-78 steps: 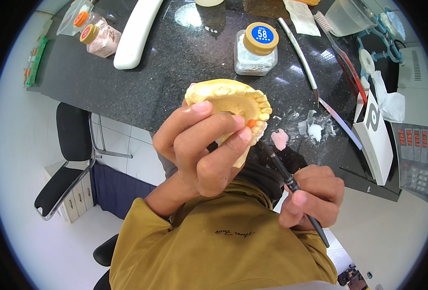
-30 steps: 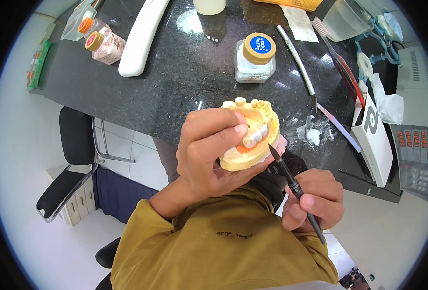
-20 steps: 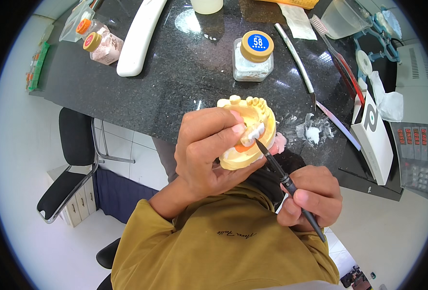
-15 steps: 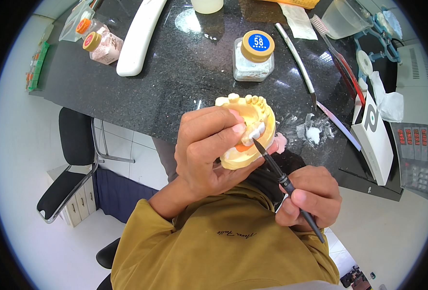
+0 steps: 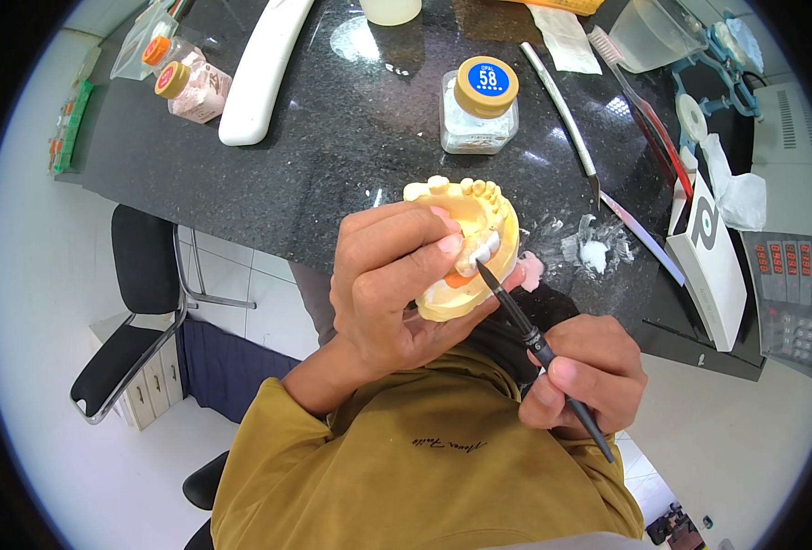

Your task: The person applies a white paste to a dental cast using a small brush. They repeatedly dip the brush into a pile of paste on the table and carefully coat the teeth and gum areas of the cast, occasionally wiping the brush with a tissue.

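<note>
My left hand (image 5: 383, 280) is closed around a yellow dental model (image 5: 509, 240) of a jaw, raised in front of my body near the counter's edge. Several teeth stand along its arch, and a few white-grey crowns (image 5: 488, 247) sit on the side nearest my right hand. Between my right thumb and fingers is a slim black brush (image 5: 536, 342), its dark pointed tip touching or almost touching the white crowns. My right hand (image 5: 589, 376) grips it at mid-handle. The left fingers hide part of the model.
On the black counter (image 5: 351, 174) stands a powder jar (image 5: 479, 110) with a gold lid. To its right lie a thin knife-like tool (image 5: 562, 115), white powder (image 5: 594, 257), a toothbrush (image 5: 644, 110) and a white box (image 5: 710, 261). Pink-powder bottles (image 5: 195, 96) and a white curved handle (image 5: 264, 78) are at left.
The dental model has shifted very slightly left in my left hand. The brush tip has moved a little left with it, still at the white crowns.
</note>
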`<state>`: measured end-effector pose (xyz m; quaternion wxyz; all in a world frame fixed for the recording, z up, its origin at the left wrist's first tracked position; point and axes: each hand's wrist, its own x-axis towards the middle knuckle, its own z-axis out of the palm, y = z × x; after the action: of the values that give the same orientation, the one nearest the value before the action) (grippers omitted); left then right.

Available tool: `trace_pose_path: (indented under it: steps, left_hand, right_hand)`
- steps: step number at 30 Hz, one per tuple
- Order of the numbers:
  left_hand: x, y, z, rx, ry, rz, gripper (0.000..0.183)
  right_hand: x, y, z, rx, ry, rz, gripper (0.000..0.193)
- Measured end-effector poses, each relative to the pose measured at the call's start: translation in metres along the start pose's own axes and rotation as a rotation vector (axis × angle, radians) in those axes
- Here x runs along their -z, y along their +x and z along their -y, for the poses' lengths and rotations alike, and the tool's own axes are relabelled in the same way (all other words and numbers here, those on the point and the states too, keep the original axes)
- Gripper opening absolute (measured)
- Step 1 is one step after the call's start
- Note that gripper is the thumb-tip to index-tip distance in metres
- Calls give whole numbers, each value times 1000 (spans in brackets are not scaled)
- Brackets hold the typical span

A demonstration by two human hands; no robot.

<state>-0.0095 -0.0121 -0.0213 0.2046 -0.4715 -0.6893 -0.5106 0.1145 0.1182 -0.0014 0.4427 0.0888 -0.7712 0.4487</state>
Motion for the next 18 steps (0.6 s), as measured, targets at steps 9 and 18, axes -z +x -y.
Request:
trace_pose_path:
  steps: [9, 18]
  left_hand:
    - [-1, 4, -8, 101, -56, 21, 66]
    - [-16, 12, -26, 289, -247, 29, 62]
  right_hand:
    - [23, -3, 8, -293, -68, -503, 26]
    - [74, -12, -6, -574, -124, -442, 9]
